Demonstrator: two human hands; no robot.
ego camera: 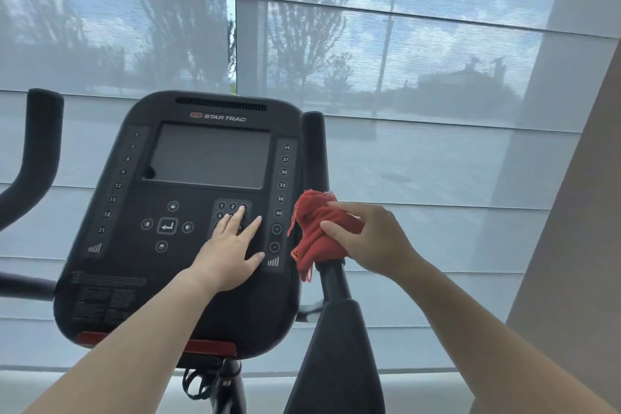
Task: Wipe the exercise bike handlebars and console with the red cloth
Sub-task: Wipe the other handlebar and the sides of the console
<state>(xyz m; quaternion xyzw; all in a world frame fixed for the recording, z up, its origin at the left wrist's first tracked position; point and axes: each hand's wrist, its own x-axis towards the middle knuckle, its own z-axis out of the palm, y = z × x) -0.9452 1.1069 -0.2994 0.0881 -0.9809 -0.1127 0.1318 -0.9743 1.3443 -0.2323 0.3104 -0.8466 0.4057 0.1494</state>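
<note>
One handlebar (314, 151) looks mid-wipe: the right hand (373, 239) grips the red cloth (312, 228) around it; the left hand (228, 252) lies flat on the console (134, 212), probably still unwiped.

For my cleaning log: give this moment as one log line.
stage: right handlebar wipe | right hand: grips red cloth on that handlebar | left hand: flat on console keypad

gap betw. console (188, 245) and r. handlebar (314, 144) is filled by the red cloth (312, 222), while open room is left r. of that bar and betw. console and l. handlebar (40, 144).
</note>
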